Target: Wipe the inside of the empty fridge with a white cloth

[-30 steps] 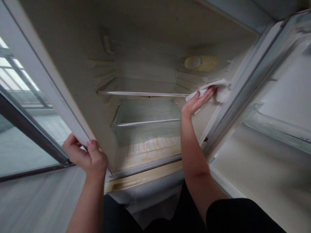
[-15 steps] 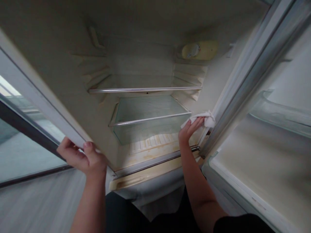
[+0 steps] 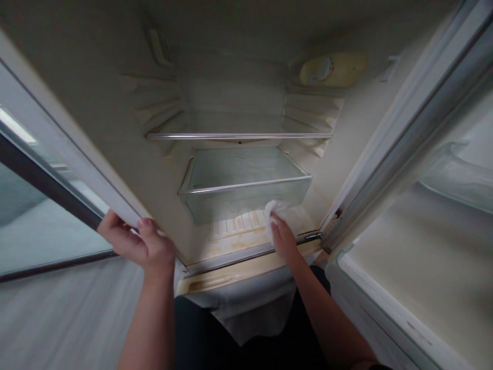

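Observation:
An open fridge compartment (image 3: 231,77) stands before me, its inner walls off-white with yellowish stains. My left hand (image 3: 138,241) is wrapped round the fridge's left front edge (image 3: 119,192), thumb on the inner side. In my right hand (image 3: 283,236) is a white cloth (image 3: 271,218), crumpled, near the front of the ribbed fridge floor (image 3: 241,224); whether it presses on the floor I cannot tell. Behind it sits a clear drawer (image 3: 246,198), and a glass shelf with a metal front strip (image 3: 239,136) lies higher up.
The fridge door (image 3: 419,267) hangs open at the right, with a clear door shelf (image 3: 458,174). A yellowish light housing (image 3: 333,69) juts from the right inner wall. A dark-framed glass pane (image 3: 38,216) is at the left. My legs are below the sill.
My right hand has moved the cloth from the lower right inner wall leftward and down, over the fridge floor. My left hand keeps its hold on the edge. The view has shifted slightly.

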The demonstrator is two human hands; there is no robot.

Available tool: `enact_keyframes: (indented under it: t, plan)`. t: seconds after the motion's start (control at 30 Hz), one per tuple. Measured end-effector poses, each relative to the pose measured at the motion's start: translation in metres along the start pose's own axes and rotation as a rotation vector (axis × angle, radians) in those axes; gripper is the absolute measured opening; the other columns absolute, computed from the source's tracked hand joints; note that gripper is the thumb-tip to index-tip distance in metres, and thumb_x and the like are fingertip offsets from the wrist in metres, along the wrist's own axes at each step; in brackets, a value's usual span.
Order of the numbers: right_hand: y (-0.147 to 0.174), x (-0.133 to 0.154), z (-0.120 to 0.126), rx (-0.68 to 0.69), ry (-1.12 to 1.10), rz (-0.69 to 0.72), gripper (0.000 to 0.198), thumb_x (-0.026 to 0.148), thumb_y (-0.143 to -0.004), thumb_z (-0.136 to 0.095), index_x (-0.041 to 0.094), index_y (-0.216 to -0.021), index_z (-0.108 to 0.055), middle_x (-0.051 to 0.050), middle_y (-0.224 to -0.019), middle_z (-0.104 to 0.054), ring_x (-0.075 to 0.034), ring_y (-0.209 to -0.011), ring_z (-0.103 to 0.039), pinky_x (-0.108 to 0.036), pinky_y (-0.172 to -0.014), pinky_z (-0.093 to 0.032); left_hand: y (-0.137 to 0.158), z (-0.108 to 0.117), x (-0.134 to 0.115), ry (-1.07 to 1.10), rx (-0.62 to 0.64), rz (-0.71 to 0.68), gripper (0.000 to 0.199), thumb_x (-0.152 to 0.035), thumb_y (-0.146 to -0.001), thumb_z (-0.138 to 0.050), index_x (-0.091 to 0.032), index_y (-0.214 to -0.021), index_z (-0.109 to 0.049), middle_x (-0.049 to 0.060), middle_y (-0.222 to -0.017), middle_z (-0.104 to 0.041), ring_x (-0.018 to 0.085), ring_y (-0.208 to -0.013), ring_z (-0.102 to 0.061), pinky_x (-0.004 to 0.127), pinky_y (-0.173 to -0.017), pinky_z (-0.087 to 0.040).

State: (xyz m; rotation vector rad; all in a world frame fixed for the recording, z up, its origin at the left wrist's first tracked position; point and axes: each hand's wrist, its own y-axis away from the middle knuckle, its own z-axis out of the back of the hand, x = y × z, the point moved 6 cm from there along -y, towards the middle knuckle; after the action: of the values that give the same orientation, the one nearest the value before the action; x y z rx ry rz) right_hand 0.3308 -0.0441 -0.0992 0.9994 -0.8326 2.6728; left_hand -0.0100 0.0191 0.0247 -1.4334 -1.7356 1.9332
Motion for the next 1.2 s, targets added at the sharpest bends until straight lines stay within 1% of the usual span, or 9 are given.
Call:
enact_keyframes:
  t: [0.07,0.2,0.33,0.43,0.53,0.67,0.83,1.0,1.2]
  plan:
    - [0.013,0.023,-0.027,0.246,0.182,0.079,0.054,0.035,-0.103,-0.033,0.013,-0.147,-0.056,-0.015,-0.159,-0.044,-0.034,-0.15,-0.036,-0.057,-0.125,-0.025,0.0,0.0,-0.001,0.004,-0.016,-0.024,0.057,-0.061,-0.087,-0.045,-0.011,-0.115,-0.052,0.005,-0.1,-0.043,0.017,-0.084,-0.042,0.04,-0.092,-0.042]
    - [0.034,0.08,-0.065,0.459,0.295,0.224,0.055,0.035,-0.104,-0.034,0.016,-0.155,-0.045,-0.01,-0.166,-0.031,-0.034,-0.155,-0.025,-0.053,-0.125,-0.025,0.003,0.001,0.0,0.004,-0.035,-0.072,0.059,-0.061,-0.089,-0.046,-0.009,-0.118,-0.054,0.006,-0.103,-0.046,0.018,-0.089,-0.045,0.039,-0.095,-0.042]
    - [0.044,0.139,-0.101,0.595,0.228,0.487,0.053,0.036,-0.104,-0.038,0.016,-0.152,-0.048,-0.009,-0.164,-0.037,-0.031,-0.152,-0.029,-0.047,-0.123,-0.032,0.005,0.001,-0.001,-0.023,-0.037,-0.065,0.063,-0.059,-0.092,-0.044,-0.005,-0.123,-0.054,0.008,-0.105,-0.05,0.018,-0.092,-0.048,0.039,-0.095,-0.043]
    - [0.035,0.165,-0.12,0.603,0.195,0.654,0.044,0.035,-0.102,-0.044,0.013,-0.137,-0.059,-0.013,-0.15,-0.052,-0.028,-0.143,-0.04,-0.041,-0.115,-0.041,0.006,0.002,-0.002,-0.051,-0.042,-0.057,0.06,-0.059,-0.093,-0.043,-0.008,-0.123,-0.055,0.009,-0.105,-0.051,0.02,-0.093,-0.051,0.039,-0.095,-0.044]
    - [0.015,0.167,-0.131,0.559,0.188,0.644,0.037,0.035,-0.101,-0.046,0.013,-0.125,-0.065,-0.013,-0.139,-0.059,-0.026,-0.135,-0.047,-0.04,-0.11,-0.044,0.007,0.003,-0.001,-0.068,-0.052,-0.05,0.058,-0.059,-0.093,-0.044,-0.012,-0.125,-0.056,0.009,-0.108,-0.053,0.022,-0.098,-0.053,0.04,-0.095,-0.045]
    - [0.002,0.16,-0.135,0.504,0.158,0.6,0.043,0.038,-0.101,-0.049,0.013,-0.133,-0.06,-0.013,-0.149,-0.052,-0.026,-0.14,-0.041,-0.043,-0.119,-0.034,0.009,0.004,0.003,-0.071,-0.055,-0.037,0.059,-0.059,-0.094,-0.044,-0.012,-0.126,-0.056,0.01,-0.11,-0.055,0.023,-0.101,-0.056,0.04,-0.095,-0.045]
    - [0.024,0.154,-0.127,0.526,0.176,0.632,0.052,0.038,-0.101,-0.046,0.013,-0.147,-0.05,-0.014,-0.16,-0.039,-0.03,-0.148,-0.031,-0.05,-0.121,-0.029,0.009,0.005,0.005,-0.111,-0.075,-0.037,0.056,-0.059,-0.094,-0.044,-0.012,-0.122,-0.058,0.01,-0.109,-0.057,0.022,-0.098,-0.056,0.038,-0.094,-0.046]
    - [0.045,0.149,-0.121,0.494,0.17,0.623,0.054,0.04,-0.104,-0.043,0.016,-0.152,-0.044,-0.012,-0.161,-0.039,-0.033,-0.15,-0.028,-0.052,-0.123,-0.025,0.007,0.003,0.002,-0.057,-0.055,-0.071,0.056,-0.059,-0.094,-0.045,-0.014,-0.124,-0.056,0.009,-0.11,-0.055,0.023,-0.102,-0.055,0.04,-0.099,-0.045]
    - [0.035,0.147,-0.13,0.435,0.025,0.526,0.038,0.03,-0.103,-0.045,0.013,-0.133,-0.061,-0.014,-0.148,-0.054,-0.031,-0.142,-0.043,-0.048,-0.117,-0.036,0.005,0.003,0.0,-0.05,-0.034,-0.072,0.054,-0.058,-0.094,-0.046,-0.014,-0.123,-0.055,0.01,-0.111,-0.053,0.024,-0.106,-0.054,0.041,-0.1,-0.044]
